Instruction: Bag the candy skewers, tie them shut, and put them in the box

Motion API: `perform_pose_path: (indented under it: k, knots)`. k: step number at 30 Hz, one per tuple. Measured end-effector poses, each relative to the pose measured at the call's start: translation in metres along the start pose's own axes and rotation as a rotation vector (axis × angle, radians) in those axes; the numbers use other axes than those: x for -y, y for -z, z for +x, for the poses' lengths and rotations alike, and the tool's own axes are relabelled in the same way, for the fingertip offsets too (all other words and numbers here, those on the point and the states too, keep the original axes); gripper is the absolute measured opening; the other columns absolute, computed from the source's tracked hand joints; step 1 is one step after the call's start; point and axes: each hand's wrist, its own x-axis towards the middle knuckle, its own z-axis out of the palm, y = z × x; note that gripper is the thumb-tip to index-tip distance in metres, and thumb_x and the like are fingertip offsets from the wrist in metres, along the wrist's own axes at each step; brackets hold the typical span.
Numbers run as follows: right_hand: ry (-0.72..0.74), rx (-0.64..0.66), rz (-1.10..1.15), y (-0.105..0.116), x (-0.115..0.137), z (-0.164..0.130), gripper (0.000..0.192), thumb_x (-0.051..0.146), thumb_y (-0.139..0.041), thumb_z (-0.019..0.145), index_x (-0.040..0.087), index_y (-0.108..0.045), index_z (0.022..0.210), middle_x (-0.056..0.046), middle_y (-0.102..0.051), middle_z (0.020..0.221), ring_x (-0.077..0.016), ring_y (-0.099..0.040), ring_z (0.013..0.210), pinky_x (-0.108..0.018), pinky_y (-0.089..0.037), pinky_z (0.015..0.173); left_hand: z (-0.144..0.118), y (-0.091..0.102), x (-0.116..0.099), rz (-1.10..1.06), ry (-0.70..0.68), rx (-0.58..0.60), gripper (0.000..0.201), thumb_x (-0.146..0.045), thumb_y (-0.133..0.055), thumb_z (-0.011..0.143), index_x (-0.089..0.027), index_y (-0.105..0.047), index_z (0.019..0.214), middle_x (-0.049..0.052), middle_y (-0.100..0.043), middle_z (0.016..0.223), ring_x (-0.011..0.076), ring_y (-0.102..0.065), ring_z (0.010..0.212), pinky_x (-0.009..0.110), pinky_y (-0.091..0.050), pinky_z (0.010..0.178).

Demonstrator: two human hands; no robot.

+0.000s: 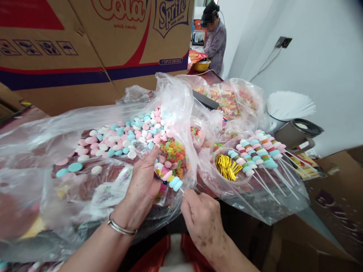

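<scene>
My right hand is closed round the lower end of a thin white stick. Pale blue, yellow and pink sweets are threaded on this candy skewer, which slants up to the left. At its upper end my left hand is closed, with curled fingertips showing past the sweets; the palm partly hides what lies there. Beyond my left hand, pink, white and blue marshmallows spread over clear plastic. Small coloured gummy rings lie in a heap just behind the skewer.
Finished-looking candy skewers rest at the right by a round tub of gold twist ties. Behind are a bag of gummy rings, white sticks and a grey jug. A large carton stands at the back; a person works beyond.
</scene>
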Motion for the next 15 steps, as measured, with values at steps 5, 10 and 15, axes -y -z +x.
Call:
perform_pose_path:
  k: [5, 10, 15]
  knots:
    - [-0.52, 0.319, 0.657, 0.003, 0.001, 0.002, 0.029, 0.03, -0.038, 0.094, 0.019, -0.053, 0.072, 0.008, -0.036, 0.047, -0.0084, -0.035, 0.042, -0.023, -0.024, 0.045, -0.003, -0.002, 0.009, -0.01, -0.086, -0.058, 0.021, -0.022, -0.065, 0.087, -0.014, -0.057, 0.069, -0.004, -0.055, 0.054, 0.01, -0.054, 0.044, 0.03, -0.06, 0.056]
    - [-0.889, 0.236, 1.241, 0.002, 0.004, 0.011, 0.022, 0.029, -0.048, 0.086, 0.018, -0.056, 0.07, 0.01, -0.034, 0.037, -0.0057, -0.023, 0.034, -0.021, -0.017, 0.039, -0.004, -0.003, 0.01, -0.015, -0.095, -0.053, 0.022, -0.025, -0.065, 0.087, -0.014, -0.057, 0.069, -0.003, -0.055, 0.056, 0.0115, -0.056, 0.046, 0.034, -0.061, 0.056]
    - [-0.932, 0.158, 1.365, 0.0, 0.002, 0.012, 0.022, 0.029, -0.051, 0.084, 0.017, -0.055, 0.067, 0.011, -0.032, 0.035, -0.0048, -0.019, 0.033, -0.021, -0.016, 0.039, 0.0, -0.002, 0.008, -0.034, -0.067, -0.073, 0.02, -0.024, -0.066, 0.086, -0.014, -0.058, 0.07, -0.003, -0.056, 0.055, 0.0118, -0.058, 0.046, 0.033, -0.061, 0.057]
